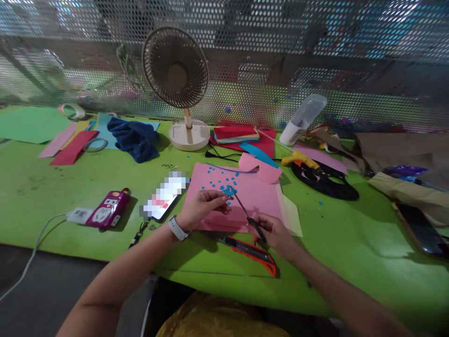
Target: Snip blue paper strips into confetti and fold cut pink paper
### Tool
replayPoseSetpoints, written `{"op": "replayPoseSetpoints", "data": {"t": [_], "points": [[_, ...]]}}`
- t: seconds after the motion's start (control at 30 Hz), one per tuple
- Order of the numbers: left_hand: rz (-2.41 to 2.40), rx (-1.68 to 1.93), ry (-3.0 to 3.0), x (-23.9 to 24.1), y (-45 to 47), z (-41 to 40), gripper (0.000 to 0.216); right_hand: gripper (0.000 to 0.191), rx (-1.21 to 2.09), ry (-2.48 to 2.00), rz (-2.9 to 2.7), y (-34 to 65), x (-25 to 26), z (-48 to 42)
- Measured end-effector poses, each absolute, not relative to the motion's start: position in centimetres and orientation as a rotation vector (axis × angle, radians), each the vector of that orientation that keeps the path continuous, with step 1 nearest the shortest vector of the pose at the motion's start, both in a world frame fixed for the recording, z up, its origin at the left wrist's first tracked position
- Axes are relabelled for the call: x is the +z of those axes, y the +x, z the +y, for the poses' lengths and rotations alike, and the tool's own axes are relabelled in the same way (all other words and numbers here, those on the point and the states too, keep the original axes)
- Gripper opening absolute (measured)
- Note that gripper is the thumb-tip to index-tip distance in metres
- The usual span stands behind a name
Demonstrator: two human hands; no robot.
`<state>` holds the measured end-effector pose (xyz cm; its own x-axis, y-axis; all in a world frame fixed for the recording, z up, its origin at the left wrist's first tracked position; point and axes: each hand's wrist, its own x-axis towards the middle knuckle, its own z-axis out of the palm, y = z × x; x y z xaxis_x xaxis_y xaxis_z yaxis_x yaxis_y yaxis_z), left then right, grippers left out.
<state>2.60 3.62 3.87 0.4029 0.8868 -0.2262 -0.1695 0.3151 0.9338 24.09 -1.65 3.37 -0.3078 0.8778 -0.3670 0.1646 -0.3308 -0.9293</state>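
My right hand (271, 234) grips a pair of scissors (257, 228) by the dark handles. Their blades point up and left, toward the fingertips of my left hand (213, 202). That left hand, with a pale band at its wrist, is closed in a pinch; whatever sits between thumb and finger is too small to make out. Both hands are over a sheet of pink paper (259, 201). Small blue paper pieces (228, 190) lie scattered on it, heaped most thickly by the scissor tips. Below the sheet rests an orange and black utility knife (250, 250).
Left of the paper are a lit phone (166, 196) and a purple power socket (109, 210) with a white cable. Behind stand a fan (189, 133) and a clear-topped bottle (303, 119). A dark blue cloth (135, 138), a black fan-shaped item (329, 185) and a second phone (421, 229) lie around.
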Motion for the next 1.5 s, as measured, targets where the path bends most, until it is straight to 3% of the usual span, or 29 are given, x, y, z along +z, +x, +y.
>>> {"op": "replayPoseSetpoints", "data": {"t": [0.87, 1.5], "points": [[0.833, 0.928, 0.951, 3.6, 2.7, 3.7, 0.038, 0.043, 1.722, -1.322, -1.34, 24.6, 3.0, -1.7], [0.779, 0.885, 0.924, 2.9, 2.7, 3.5, 0.025, 0.046, 1.766, -1.352, -1.377, 24.2, 2.8, -2.1]]}}
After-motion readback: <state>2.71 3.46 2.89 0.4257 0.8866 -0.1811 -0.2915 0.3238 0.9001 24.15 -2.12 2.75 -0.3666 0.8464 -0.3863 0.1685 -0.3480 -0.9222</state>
